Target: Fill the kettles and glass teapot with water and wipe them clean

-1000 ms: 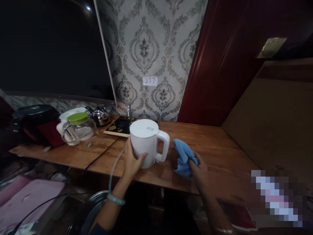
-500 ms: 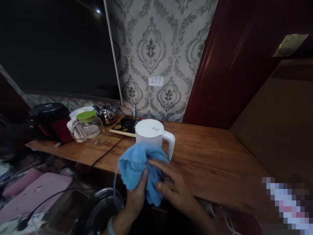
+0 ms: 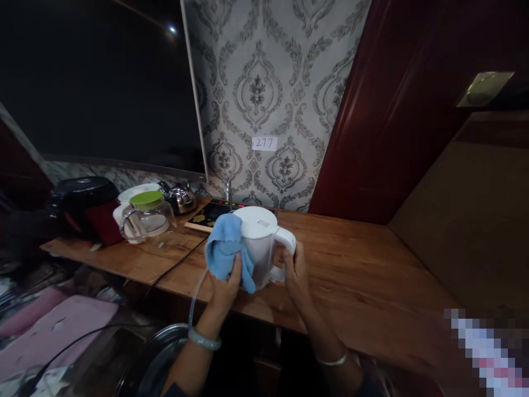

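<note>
A white lidded pitcher (image 3: pixel 260 256) stands near the front edge of the wooden counter, its handle turned to the right. My right hand (image 3: pixel 295 270) is closed round that handle. My left hand (image 3: pixel 226 284) grips a blue cloth (image 3: pixel 225 248), which lies against the pitcher's left side and reaches up to the lid. The cloth hides most of my left fingers; the thumb shows on its front.
Behind the pitcher sits a black induction cooker (image 3: pixel 209 215) with a tap beside it. Further left are a metal kettle (image 3: pixel 182 198), a glass jug (image 3: pixel 151 218) with a green lid and a black-and-red appliance (image 3: pixel 88 209). Below the counter edge is a metal basin (image 3: pixel 124 380).
The cloth, bunched between both hands before, is now in my left hand alone and pressed to the pitcher's left side. My right hand has left the cloth and taken the handle.
</note>
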